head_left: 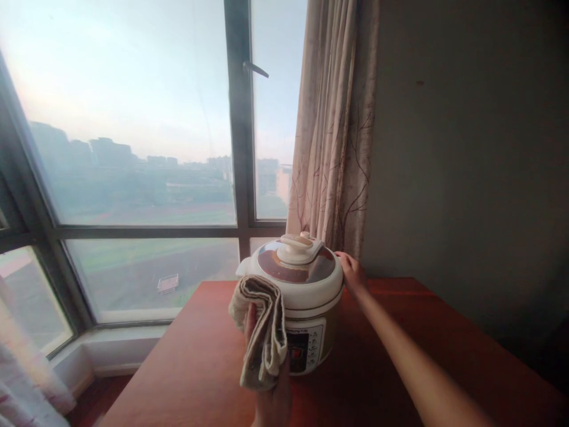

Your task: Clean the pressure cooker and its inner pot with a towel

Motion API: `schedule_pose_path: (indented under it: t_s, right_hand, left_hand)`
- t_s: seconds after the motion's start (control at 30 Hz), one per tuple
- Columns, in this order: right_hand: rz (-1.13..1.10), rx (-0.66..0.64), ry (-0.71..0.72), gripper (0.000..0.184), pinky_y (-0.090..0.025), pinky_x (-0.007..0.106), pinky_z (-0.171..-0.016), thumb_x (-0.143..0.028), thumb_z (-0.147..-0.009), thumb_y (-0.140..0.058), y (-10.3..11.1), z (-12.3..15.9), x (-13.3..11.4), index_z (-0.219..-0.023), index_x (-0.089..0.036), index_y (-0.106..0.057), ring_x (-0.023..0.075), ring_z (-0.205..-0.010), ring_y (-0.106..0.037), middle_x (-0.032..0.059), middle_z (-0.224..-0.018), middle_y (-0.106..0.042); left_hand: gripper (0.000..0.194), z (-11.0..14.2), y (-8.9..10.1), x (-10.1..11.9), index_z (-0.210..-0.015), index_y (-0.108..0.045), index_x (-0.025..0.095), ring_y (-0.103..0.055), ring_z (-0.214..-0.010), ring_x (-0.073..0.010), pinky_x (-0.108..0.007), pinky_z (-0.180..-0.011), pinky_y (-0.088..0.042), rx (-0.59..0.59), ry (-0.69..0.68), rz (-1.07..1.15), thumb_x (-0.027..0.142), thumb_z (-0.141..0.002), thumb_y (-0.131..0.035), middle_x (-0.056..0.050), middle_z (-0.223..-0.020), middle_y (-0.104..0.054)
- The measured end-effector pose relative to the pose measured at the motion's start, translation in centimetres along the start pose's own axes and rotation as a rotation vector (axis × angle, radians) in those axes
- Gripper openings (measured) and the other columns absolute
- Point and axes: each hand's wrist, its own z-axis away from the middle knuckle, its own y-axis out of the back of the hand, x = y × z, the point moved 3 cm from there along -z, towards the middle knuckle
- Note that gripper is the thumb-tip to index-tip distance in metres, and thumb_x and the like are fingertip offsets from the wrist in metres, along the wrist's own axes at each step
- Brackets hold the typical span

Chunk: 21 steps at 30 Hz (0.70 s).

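An electric pressure cooker (311, 296) with a cream body and a shiny lid stands upright on the reddish wooden table. My left hand (274, 398) is closed round a folded beige cloth (262, 332), thumb on its near side. The cloth is in front of the cooker's left side and covers part of the control panel (306, 349); whether it touches the cooker I cannot tell. My right hand (353, 276) grips the cooker's right side at the lid rim, its fingertips partly out of sight behind the edge. On top of the lid sits a cream knob (297, 249).
The wooden table (178, 367) reaches back toward a large window (146, 148) with dark frames. A patterned curtain (333, 130) hangs behind the cooker, and a grey wall (457, 148) stands at the right. Another light curtain (26, 367) is at the lower left.
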Motion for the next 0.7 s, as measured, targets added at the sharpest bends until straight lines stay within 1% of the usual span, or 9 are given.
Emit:
schedule_pose_path:
  t_s: [0.07, 0.13, 0.17, 0.23, 0.3, 0.37, 0.53, 0.6, 0.7]
  right_hand:
    - [0.001, 0.000, 0.003, 0.053, -0.049, 0.041, -0.087, -0.051, -0.088, -0.036, 0.0, 0.0, 0.0, -0.104, -0.019, -0.077, 0.0311, -0.101, -0.067, 0.0120, -0.106, -0.076]
    - [0.001, 0.003, 0.004, 0.053, -0.049, 0.041, -0.086, -0.051, -0.088, -0.036, 0.0, 0.0, 0.0, -0.104, -0.019, -0.077, 0.0311, -0.101, -0.067, 0.0120, -0.105, -0.077]
    - [0.001, 0.004, 0.005, 0.053, -0.049, 0.041, -0.086, -0.051, -0.088, -0.037, 0.0, 0.0, 0.1, -0.104, -0.019, -0.077, 0.0310, -0.100, -0.067, 0.0118, -0.105, -0.077]
    - [0.001, 0.007, 0.006, 0.053, -0.049, 0.041, -0.086, -0.050, -0.088, -0.037, 0.0, 0.0, 0.1, -0.104, -0.020, -0.077, 0.0305, -0.100, -0.067, 0.0112, -0.105, -0.077]
    - [0.005, 0.009, 0.005, 0.052, -0.049, 0.040, -0.087, -0.051, -0.088, -0.037, 0.0, 0.0, 0.2, -0.104, -0.020, -0.077, 0.0302, -0.100, -0.067, 0.0107, -0.105, -0.077]
    - [0.011, 0.011, 0.003, 0.053, -0.049, 0.040, -0.086, -0.050, -0.088, -0.036, 0.1, 0.0, 0.2, -0.104, -0.020, -0.077, 0.0300, -0.100, -0.067, 0.0109, -0.105, -0.077]
    - [0.009, 0.009, 0.006, 0.054, -0.049, 0.039, -0.086, -0.050, -0.087, -0.036, 0.1, 0.0, 0.1, -0.104, -0.019, -0.077, 0.0300, -0.100, -0.067, 0.0118, -0.106, -0.076]
    - [0.002, 0.009, 0.007, 0.053, -0.049, 0.039, -0.086, -0.050, -0.087, -0.036, 0.0, 0.0, 0.0, -0.103, -0.020, -0.077, 0.0297, -0.100, -0.068, 0.0114, -0.105, -0.076]
    - [-0.006, 0.019, 0.003, 0.053, -0.049, 0.039, -0.086, -0.050, -0.087, -0.036, 0.0, 0.0, 0.0, -0.102, -0.020, -0.077, 0.0296, -0.101, -0.068, 0.0113, -0.105, -0.077]
  left_hand:
    - [0.062, -2.1, -1.2, 2.6, -0.141, -0.055, 0.026, -0.031, -0.148, -0.0339, -0.050, -0.122, -0.022, -0.049, -0.363, -0.188, 0.039, -0.082, -0.068, -0.013, -0.149, -0.052]
    - [0.058, -3.9, -2.1, 4.7, -0.142, -0.054, 0.029, -0.023, -0.151, -0.0343, -0.055, -0.122, -0.018, -0.095, -0.646, -0.353, 0.035, -0.085, -0.062, -0.009, -0.155, -0.045]
    - [0.057, -4.8, -2.4, 5.5, -0.142, -0.054, 0.030, -0.022, -0.151, -0.0348, -0.056, -0.122, -0.018, -0.119, -0.741, -0.411, 0.034, -0.085, -0.059, -0.008, -0.156, -0.045]
    - [0.059, -6.7, -2.7, 6.9, -0.142, -0.054, 0.029, -0.024, -0.150, -0.0360, -0.058, -0.120, -0.020, -0.174, -0.841, -0.503, 0.032, -0.083, -0.059, -0.007, -0.155, -0.047]
    - [0.060, -8.9, -2.9, 7.9, -0.140, -0.057, 0.027, -0.030, -0.148, -0.0361, -0.058, -0.119, -0.024, -0.240, -0.853, -0.561, 0.030, -0.081, -0.061, -0.007, -0.150, -0.053]
    - [0.055, -11.2, -3.1, 8.5, -0.134, -0.062, 0.025, -0.039, -0.143, -0.0344, -0.054, -0.120, -0.026, -0.322, -0.799, -0.553, 0.027, -0.079, -0.061, -0.007, -0.143, -0.060]
    - [0.041, -15.8, -3.2, 8.5, -0.120, -0.071, 0.017, -0.059, -0.124, -0.0316, -0.046, -0.113, -0.038, -0.427, -0.486, -0.236, 0.032, -0.083, -0.063, -0.012, -0.125, -0.071]
    - [0.041, -16.0, -2.9, 7.9, -0.121, -0.070, 0.018, -0.059, -0.123, -0.0318, -0.045, -0.112, -0.040, -0.394, -0.420, -0.163, 0.035, -0.084, -0.064, -0.011, -0.127, -0.070]
    - [0.041, -14.6, -2.0, 6.2, -0.121, -0.071, 0.021, -0.054, -0.131, -0.0325, -0.045, -0.116, -0.034, -0.229, -0.383, -0.173, 0.038, -0.084, -0.062, -0.008, -0.128, -0.069]
